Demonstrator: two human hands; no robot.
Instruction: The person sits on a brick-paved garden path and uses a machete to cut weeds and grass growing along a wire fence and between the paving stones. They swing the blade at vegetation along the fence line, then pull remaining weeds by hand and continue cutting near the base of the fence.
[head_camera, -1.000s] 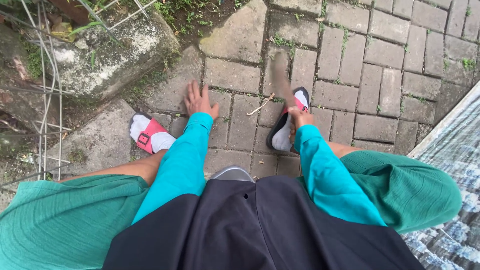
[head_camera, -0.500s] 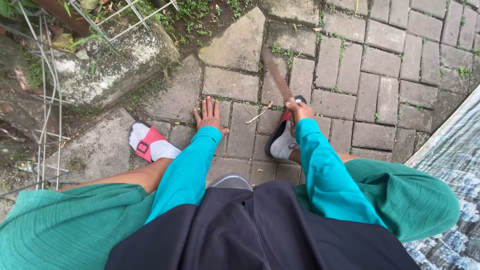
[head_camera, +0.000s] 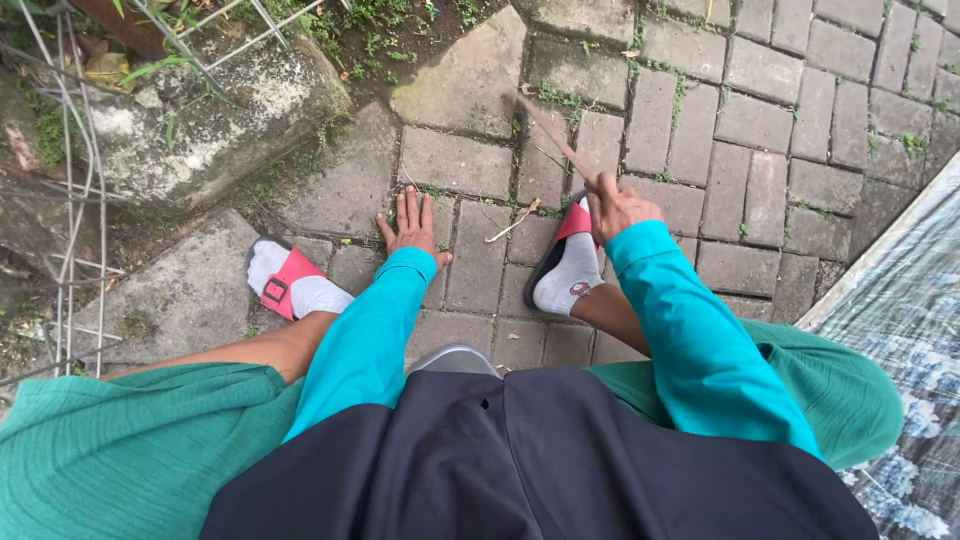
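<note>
My right hand (head_camera: 620, 207) grips a long brown blade-like tool (head_camera: 556, 137), whose tip rests near a weedy joint between paving bricks (head_camera: 540, 100). My left hand (head_camera: 412, 225) lies flat, fingers spread, on the brick paving (head_camera: 460, 160). Both arms wear teal sleeves. I sit low with my feet in white socks and red sandals, the left foot (head_camera: 290, 285) and the right foot (head_camera: 570, 265) on the pavers. A small dry twig (head_camera: 512, 222) lies between my hands.
A mossy concrete block (head_camera: 200, 120) and wire mesh (head_camera: 80, 170) stand at the left. Soil with small weeds (head_camera: 390, 25) lies at the top. A patterned blue-grey sheet (head_camera: 900, 330) covers the right edge. Grey pavers extend to the upper right.
My right hand has shifted right and slightly up with the tool, and the tool now points up-left toward the weedy joint. My left hand has stayed flat on the bricks.
</note>
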